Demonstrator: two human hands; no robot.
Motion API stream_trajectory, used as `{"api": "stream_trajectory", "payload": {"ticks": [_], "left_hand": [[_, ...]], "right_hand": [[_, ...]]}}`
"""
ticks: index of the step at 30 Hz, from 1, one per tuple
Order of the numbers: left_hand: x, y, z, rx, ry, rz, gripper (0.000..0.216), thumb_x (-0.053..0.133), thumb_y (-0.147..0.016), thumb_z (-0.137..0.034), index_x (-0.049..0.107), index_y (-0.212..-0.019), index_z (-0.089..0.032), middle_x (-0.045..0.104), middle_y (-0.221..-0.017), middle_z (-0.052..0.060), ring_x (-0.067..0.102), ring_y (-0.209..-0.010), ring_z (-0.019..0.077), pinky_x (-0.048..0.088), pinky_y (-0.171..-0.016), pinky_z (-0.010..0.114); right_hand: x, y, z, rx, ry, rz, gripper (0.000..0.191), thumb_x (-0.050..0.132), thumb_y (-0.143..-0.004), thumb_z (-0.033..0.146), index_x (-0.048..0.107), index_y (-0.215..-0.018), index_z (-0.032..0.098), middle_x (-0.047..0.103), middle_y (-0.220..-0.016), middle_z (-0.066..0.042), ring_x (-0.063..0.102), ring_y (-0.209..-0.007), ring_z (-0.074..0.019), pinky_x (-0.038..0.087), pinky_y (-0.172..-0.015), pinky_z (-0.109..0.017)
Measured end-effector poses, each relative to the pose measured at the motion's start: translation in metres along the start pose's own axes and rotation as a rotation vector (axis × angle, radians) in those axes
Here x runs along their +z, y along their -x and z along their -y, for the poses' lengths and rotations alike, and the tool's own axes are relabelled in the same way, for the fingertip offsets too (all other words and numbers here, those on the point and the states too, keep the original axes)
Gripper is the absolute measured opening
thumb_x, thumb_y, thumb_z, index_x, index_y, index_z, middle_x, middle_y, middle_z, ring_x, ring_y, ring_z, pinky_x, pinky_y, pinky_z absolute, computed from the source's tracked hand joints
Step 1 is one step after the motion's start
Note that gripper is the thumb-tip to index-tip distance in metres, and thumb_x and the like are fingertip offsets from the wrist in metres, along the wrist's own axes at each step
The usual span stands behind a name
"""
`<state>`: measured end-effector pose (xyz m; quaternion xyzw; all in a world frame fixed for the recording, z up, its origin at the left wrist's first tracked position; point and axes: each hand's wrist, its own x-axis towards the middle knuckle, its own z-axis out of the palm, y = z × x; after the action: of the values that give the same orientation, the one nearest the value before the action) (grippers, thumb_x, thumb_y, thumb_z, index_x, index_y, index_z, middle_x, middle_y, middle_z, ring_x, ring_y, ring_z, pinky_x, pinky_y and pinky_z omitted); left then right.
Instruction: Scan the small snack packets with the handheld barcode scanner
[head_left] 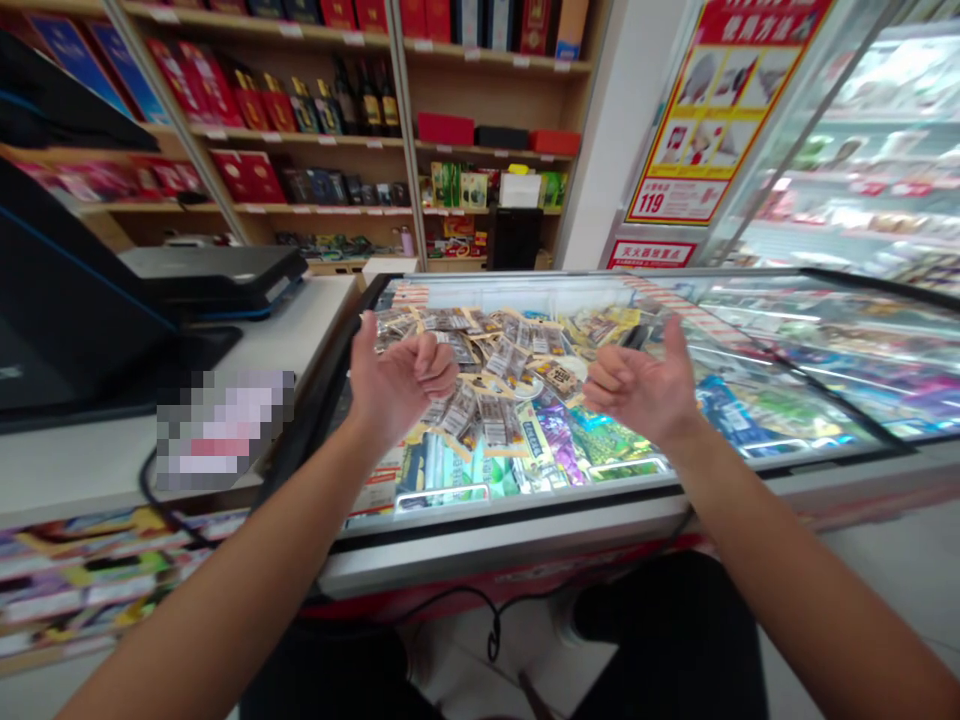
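Observation:
My left hand (397, 375) hovers above the open left part of a chest freezer (525, 540), palm turned up, fingers curled into a loose fist with the thumb up and nothing in them. My right hand (645, 385) mirrors it a little to the right, fingers curled, thumb up, also empty. Below both hands lie several packaged ice creams (495, 400) in brown, green and purple wrappers. Neither hand touches the packages.
A sliding glass lid (810, 370) covers the freezer's right part. To the left stands a white counter (90, 460) with a black register screen (67, 300) and a cable. Wooden shelves (337, 130) of boxes and bottles line the back; a glass-door fridge (862, 150) stands at right.

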<state>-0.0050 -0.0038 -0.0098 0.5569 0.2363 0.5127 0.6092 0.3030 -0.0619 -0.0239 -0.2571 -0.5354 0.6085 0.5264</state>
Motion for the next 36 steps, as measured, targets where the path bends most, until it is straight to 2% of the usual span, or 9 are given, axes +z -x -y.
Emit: {"api": "stream_trajectory", "payload": {"ticks": [5, 8, 13, 16, 19, 22, 27, 32, 36], "left_hand": [[-0.003, 0.011, -0.016, -0.151, 0.322, -0.011, 0.076, 0.003, -0.093, -0.082, 0.026, -0.051, -0.023, 0.018, -0.047, -0.004, 0.020, -0.040, 0.0095, 0.031, -0.044, 0.030], [-0.002, 0.006, -0.009, -0.140, 0.240, 0.057, 0.078, 0.010, -0.091, -0.086, 0.027, -0.049, -0.023, 0.021, -0.047, -0.004, 0.022, -0.041, 0.0097, 0.029, -0.044, 0.029], [0.009, 0.004, 0.013, 0.122, -0.368, 0.117, 0.064, 0.051, -0.089, -0.078, 0.052, -0.063, -0.020, 0.040, -0.054, -0.003, 0.033, -0.047, 0.0099, 0.025, -0.046, 0.025], [0.020, 0.015, 0.023, 0.150, -0.520, 0.269, 0.054, 0.047, -0.098, -0.067, 0.057, -0.077, -0.018, 0.048, -0.061, -0.003, 0.041, -0.052, 0.0109, 0.033, -0.050, 0.024], [0.033, 0.024, 0.029, 0.124, -0.480, 0.361, 0.047, 0.043, -0.102, -0.060, 0.057, -0.083, -0.019, 0.049, -0.063, -0.004, 0.045, -0.053, 0.0107, 0.037, -0.054, 0.024], [0.042, 0.025, 0.028, 0.111, -0.461, 0.327, 0.037, 0.051, -0.099, -0.053, 0.058, -0.089, -0.019, 0.054, -0.068, -0.003, 0.050, -0.058, 0.0114, 0.041, -0.056, 0.023], [0.051, 0.009, 0.020, 0.077, -0.645, 0.206, 0.033, 0.060, -0.093, -0.046, 0.070, -0.101, -0.016, 0.071, -0.096, 0.008, 0.062, -0.078, 0.0170, 0.048, -0.060, 0.024], [0.057, -0.012, 0.019, -0.087, -0.545, 0.164, 0.048, 0.062, -0.087, -0.061, 0.076, -0.097, -0.016, 0.075, -0.101, 0.014, 0.067, -0.088, 0.0241, 0.051, -0.058, 0.028], [0.060, -0.021, 0.027, -0.145, -0.366, -0.021, 0.050, 0.075, -0.078, -0.062, 0.078, -0.090, -0.014, 0.076, -0.094, 0.014, 0.066, -0.081, 0.0208, 0.049, -0.062, 0.028]], "right_hand": [[-0.014, 0.009, 0.016, -0.006, -0.108, 0.172, 0.078, 0.031, -0.078, 0.098, 0.035, -0.052, 0.025, 0.016, -0.042, 0.005, 0.020, -0.042, -0.0134, 0.035, -0.045, -0.032], [-0.021, 0.009, 0.018, -0.042, 0.190, -0.051, 0.074, 0.035, -0.082, 0.094, 0.043, -0.056, 0.025, 0.030, -0.047, 0.003, 0.033, -0.046, -0.0154, 0.038, -0.050, -0.032], [-0.064, 0.025, 0.002, -0.096, 1.402, -0.702, 0.052, 0.070, -0.078, 0.063, 0.067, -0.107, 0.020, 0.069, -0.107, -0.017, 0.062, -0.104, -0.0348, 0.048, -0.090, -0.046], [-0.100, 0.041, -0.013, 0.156, 1.755, -0.777, 0.069, 0.069, -0.080, 0.051, 0.059, -0.133, 0.008, 0.065, -0.125, -0.028, 0.057, -0.122, -0.0460, 0.044, -0.100, -0.055], [-0.115, 0.049, -0.020, 0.303, 1.671, -0.705, 0.051, 0.060, -0.086, 0.043, 0.065, -0.124, 0.009, 0.072, -0.110, -0.024, 0.067, -0.108, -0.0417, 0.051, -0.092, -0.051], [-0.102, 0.043, -0.022, 0.200, 1.465, -0.703, 0.042, 0.061, -0.085, 0.040, 0.070, -0.116, 0.014, 0.075, -0.107, -0.018, 0.071, -0.100, -0.0366, 0.054, -0.089, -0.049], [-0.037, 0.020, -0.024, -0.040, 1.108, -0.653, 0.054, 0.073, -0.077, 0.046, 0.070, -0.120, 0.014, 0.076, -0.109, -0.015, 0.072, -0.099, -0.0319, 0.057, -0.091, -0.048], [0.025, -0.002, -0.024, -0.175, 1.072, -0.588, 0.062, 0.080, -0.074, 0.046, 0.070, -0.128, 0.017, 0.076, -0.109, -0.013, 0.073, -0.091, -0.0306, 0.059, -0.085, -0.048], [0.050, -0.011, -0.029, -0.281, 1.140, -0.531, 0.058, 0.079, -0.077, 0.041, 0.069, -0.130, 0.019, 0.075, -0.121, -0.014, 0.071, -0.103, -0.0334, 0.057, -0.093, -0.052]]}}
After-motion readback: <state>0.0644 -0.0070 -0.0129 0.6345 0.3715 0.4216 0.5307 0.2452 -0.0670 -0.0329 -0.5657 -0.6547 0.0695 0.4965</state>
